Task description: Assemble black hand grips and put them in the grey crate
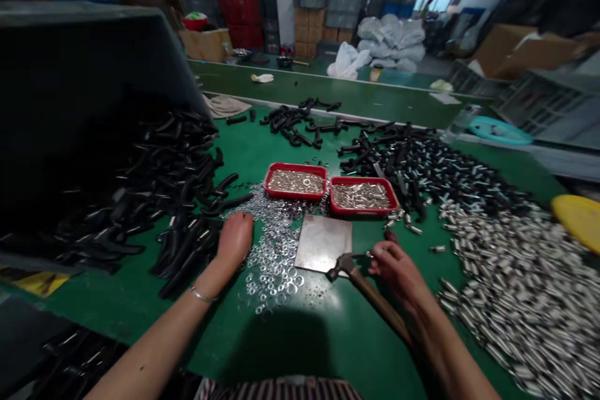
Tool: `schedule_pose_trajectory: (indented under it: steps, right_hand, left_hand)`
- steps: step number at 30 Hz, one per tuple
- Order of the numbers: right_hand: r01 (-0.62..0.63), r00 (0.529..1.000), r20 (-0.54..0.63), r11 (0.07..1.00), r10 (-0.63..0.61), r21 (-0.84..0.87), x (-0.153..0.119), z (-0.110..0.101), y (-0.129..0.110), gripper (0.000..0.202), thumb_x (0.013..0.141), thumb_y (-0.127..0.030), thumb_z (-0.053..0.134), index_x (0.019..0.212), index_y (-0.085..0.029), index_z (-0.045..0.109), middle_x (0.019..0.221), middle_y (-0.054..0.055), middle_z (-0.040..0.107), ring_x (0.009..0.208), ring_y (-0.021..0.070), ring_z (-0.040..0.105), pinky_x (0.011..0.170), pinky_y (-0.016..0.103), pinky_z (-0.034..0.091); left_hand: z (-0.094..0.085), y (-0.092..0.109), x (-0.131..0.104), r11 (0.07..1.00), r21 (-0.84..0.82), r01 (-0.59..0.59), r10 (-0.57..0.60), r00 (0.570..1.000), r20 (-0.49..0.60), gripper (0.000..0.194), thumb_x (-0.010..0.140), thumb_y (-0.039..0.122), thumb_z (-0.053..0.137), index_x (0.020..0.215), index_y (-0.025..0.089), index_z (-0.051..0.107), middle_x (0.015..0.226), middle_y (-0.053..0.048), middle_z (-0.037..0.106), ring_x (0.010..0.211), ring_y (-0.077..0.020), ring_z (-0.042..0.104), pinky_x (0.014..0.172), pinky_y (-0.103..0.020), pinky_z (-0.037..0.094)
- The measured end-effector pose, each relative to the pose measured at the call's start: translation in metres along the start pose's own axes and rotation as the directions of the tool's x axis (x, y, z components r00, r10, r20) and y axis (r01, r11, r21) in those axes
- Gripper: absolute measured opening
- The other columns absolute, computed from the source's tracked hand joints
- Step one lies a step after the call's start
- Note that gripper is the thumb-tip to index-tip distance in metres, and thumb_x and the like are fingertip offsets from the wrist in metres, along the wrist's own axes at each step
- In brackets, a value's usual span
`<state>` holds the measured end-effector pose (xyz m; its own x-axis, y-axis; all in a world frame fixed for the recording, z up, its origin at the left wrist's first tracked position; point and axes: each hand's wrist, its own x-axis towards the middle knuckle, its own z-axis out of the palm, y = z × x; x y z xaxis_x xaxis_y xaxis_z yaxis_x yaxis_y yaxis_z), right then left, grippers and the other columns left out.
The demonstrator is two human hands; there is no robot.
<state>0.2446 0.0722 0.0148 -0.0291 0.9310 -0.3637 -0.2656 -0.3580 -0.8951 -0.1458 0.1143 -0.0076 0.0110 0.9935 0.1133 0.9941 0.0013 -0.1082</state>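
Note:
My left hand [235,236] is closed, its curled fingers at the edge of a pile of black curved handle-like parts [185,244], beside loose metal washers [274,256]. What it holds, if anything, is hidden. My right hand [396,269] is closed in a pinch beside a claw hammer [370,294] with a wooden handle; a small shiny bit shows at the fingertips, too small to name. The hammer's head rests at the lower right corner of a square metal plate [323,240]. A dark piece shows just behind the right hand; I cannot make out its kind.
Two red trays [296,195] of small metal parts stand behind the plate. At right lie silver cylindrical pieces [525,300] and black parts with metal ends [435,169]. A large grey bin [84,12] lies tipped at left. A yellow lid-like object [579,219] sits far right.

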Motion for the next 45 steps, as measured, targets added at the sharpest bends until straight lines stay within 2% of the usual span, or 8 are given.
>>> schedule_pose_trajectory:
  steps: [7, 11, 15, 18, 22, 37, 40, 45]
  right_hand:
    - [-0.005, 1.000, 0.019, 0.974, 0.001, 0.225, -0.008, 0.014, 0.012, 0.031, 0.078, -0.039, 0.080, 0.084, -0.020, 0.056, 0.061, -0.008, 0.052, 0.045, 0.0038, 0.035, 0.041, 0.014, 0.031]
    - [-0.041, 0.997, 0.068, 0.967, 0.024, 0.253, -0.020, 0.024, 0.011, 0.033, 0.075, -0.038, 0.083, 0.086, -0.021, 0.057, 0.063, -0.008, 0.048, 0.050, 0.0048, 0.039, 0.048, 0.016, 0.039]
    - [-0.075, 0.976, 0.214, 0.980, 0.034, 0.185, -0.029, 0.037, 0.015, 0.029, 0.081, -0.038, 0.078, 0.082, -0.020, 0.056, 0.062, -0.008, 0.046, 0.047, 0.0043, 0.032, 0.043, 0.016, 0.034]
    - [-0.108, 0.946, 0.316, 0.987, 0.066, 0.118, -0.031, 0.045, 0.019, 0.028, 0.087, -0.039, 0.072, 0.080, -0.020, 0.052, 0.061, -0.008, 0.045, 0.044, 0.0037, 0.027, 0.039, 0.016, 0.028]
    - [-0.062, 0.940, 0.340, 0.996, 0.038, 0.059, -0.030, 0.051, 0.022, 0.028, 0.088, -0.041, 0.070, 0.081, -0.021, 0.051, 0.056, -0.009, 0.045, 0.042, 0.0051, 0.028, 0.037, 0.016, 0.029]
    - [-0.358, 0.867, 0.402, 0.929, 0.294, 0.094, -0.019, 0.046, 0.013, 0.031, 0.088, -0.044, 0.069, 0.078, -0.018, 0.057, 0.059, -0.008, 0.038, 0.043, 0.0021, 0.017, 0.037, 0.015, 0.016]
    - [-0.350, 0.892, 0.334, 0.933, 0.304, 0.087, -0.015, 0.053, 0.014, 0.032, 0.082, -0.045, 0.075, 0.077, -0.019, 0.058, 0.059, -0.008, 0.040, 0.043, 0.0022, 0.017, 0.038, 0.015, 0.017]
    - [0.037, 0.993, 0.118, 0.958, -0.004, -0.283, -0.014, 0.066, -0.003, 0.030, 0.081, -0.052, 0.072, 0.087, -0.023, 0.066, 0.059, -0.001, 0.057, 0.047, 0.0125, 0.048, 0.046, 0.024, 0.039]
  left_hand:
    - [0.001, -0.011, 0.010, 0.981, -0.179, -0.071, 0.075, 0.997, 0.016, 0.027, 0.088, 0.007, 0.038, 0.099, 0.007, 0.063, 0.094, -0.017, 0.061, 0.091, -0.0306, 0.060, 0.087, -0.041, 0.047]
    - [-0.018, 0.007, -0.004, 0.870, -0.488, -0.069, 0.055, 0.998, -0.044, 0.027, 0.090, 0.016, 0.046, 0.106, 0.012, 0.067, 0.104, -0.013, 0.062, 0.099, -0.0274, 0.060, 0.093, -0.040, 0.046]
    - [-0.037, 0.068, -0.029, 0.315, -0.942, 0.114, 0.104, 0.983, 0.154, 0.021, 0.084, 0.032, 0.064, 0.098, 0.017, 0.068, 0.090, -0.007, 0.068, 0.084, -0.0205, 0.064, 0.080, -0.033, 0.051]
    - [-0.044, 0.116, -0.043, -0.134, -0.915, 0.381, 0.284, 0.899, 0.332, 0.032, 0.077, 0.037, 0.074, 0.098, 0.014, 0.066, 0.081, -0.006, 0.069, 0.073, -0.0175, 0.066, 0.073, -0.031, 0.053]
    - [-0.045, 0.145, -0.050, -0.309, -0.815, 0.490, 0.369, 0.852, 0.372, 0.039, 0.071, 0.037, 0.083, 0.095, 0.011, 0.065, 0.082, -0.008, 0.070, 0.073, -0.0165, 0.068, 0.073, -0.030, 0.054]
    - [-0.049, 0.143, -0.045, -0.270, -0.856, 0.441, 0.448, 0.845, 0.294, 0.041, 0.073, 0.046, 0.080, 0.093, 0.013, 0.067, 0.073, -0.006, 0.069, 0.066, -0.0176, 0.066, 0.068, -0.032, 0.054]
    - [-0.050, 0.141, -0.051, -0.045, -0.992, 0.118, 0.427, 0.900, 0.088, 0.025, 0.087, 0.041, 0.066, 0.097, 0.019, 0.070, 0.087, -0.010, 0.071, 0.084, -0.0226, 0.068, 0.082, -0.039, 0.054]
    - [-0.061, 0.103, -0.040, 0.368, -0.838, -0.403, 0.536, 0.828, -0.162, 0.024, 0.098, 0.031, 0.048, 0.110, 0.032, 0.069, 0.105, -0.011, 0.070, 0.103, -0.0256, 0.065, 0.092, -0.040, 0.048]
